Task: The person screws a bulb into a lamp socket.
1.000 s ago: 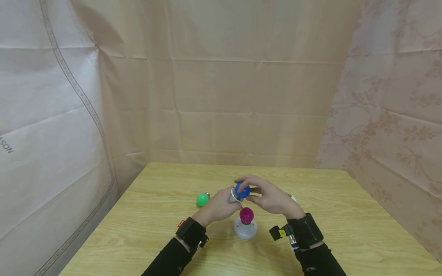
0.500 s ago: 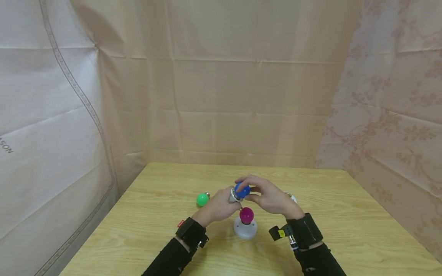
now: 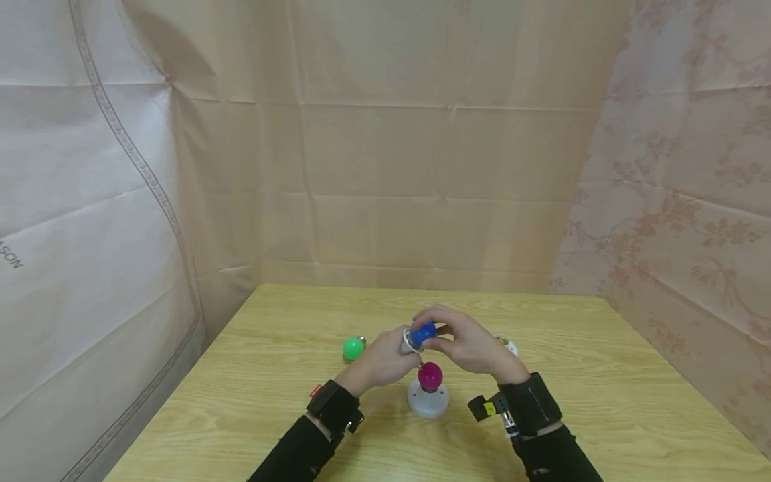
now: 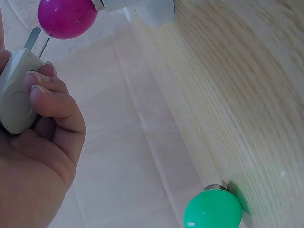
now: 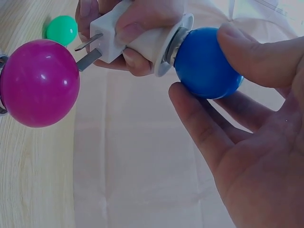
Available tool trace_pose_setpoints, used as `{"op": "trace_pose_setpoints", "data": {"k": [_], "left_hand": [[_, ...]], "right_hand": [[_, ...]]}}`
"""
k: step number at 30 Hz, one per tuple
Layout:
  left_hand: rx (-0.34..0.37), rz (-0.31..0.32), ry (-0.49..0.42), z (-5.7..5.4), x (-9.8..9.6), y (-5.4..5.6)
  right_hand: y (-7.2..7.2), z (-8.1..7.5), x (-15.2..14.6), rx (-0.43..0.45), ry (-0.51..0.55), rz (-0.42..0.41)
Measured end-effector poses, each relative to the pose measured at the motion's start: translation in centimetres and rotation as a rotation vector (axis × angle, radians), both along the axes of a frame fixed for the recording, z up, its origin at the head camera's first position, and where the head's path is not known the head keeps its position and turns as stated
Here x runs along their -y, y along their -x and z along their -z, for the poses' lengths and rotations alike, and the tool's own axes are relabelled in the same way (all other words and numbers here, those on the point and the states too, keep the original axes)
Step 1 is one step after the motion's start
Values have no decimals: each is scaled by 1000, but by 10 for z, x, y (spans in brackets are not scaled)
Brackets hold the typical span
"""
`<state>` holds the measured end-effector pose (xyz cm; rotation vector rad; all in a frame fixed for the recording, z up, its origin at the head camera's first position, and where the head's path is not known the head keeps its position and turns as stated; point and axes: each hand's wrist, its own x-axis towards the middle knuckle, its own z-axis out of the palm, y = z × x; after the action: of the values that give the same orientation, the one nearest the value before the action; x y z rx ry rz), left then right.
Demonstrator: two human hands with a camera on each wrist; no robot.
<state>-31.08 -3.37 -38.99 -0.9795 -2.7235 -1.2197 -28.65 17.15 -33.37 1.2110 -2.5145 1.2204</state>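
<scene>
My left hand (image 3: 385,359) grips a white plug-in lamp holder (image 5: 145,45), fingers curled round its body. Two flat metal prongs (image 5: 89,60) stick out of the holder's end in the right wrist view. Opposite them, a blue light bulb (image 5: 204,61) sits with its metal screw base at the flanged mouth, part of the thread showing. The thumb and fingers of my right hand (image 3: 466,341) hold the blue bulb by its round glass. Just below both hands, a magenta bulb (image 3: 430,376) stands upright in a round white lamp base (image 3: 427,404).
A green bulb (image 3: 353,348) lies on the wooden table (image 3: 241,402) left of my left hand. Behind my right wrist, a white round piece with a brass-coloured ring (image 3: 508,344) is partly hidden. Cloth hangs (image 3: 415,201) round the back and sides.
The fingers and thumb of my right hand have shifted round the blue bulb, covering more of its top and lower side. My left hand and the lamp holder stay in place.
</scene>
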Motion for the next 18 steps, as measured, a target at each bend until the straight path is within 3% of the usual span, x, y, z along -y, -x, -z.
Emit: {"op": "trace_pose_setpoints", "data": {"k": [12,18], "left_hand": [[21,16,-25,1,1,-2],[-8,33,9,2,1,0]], "right_hand": [[-2,1,0,-33,-34,54],[-1,-1,-2,-14,-44,0]]}}
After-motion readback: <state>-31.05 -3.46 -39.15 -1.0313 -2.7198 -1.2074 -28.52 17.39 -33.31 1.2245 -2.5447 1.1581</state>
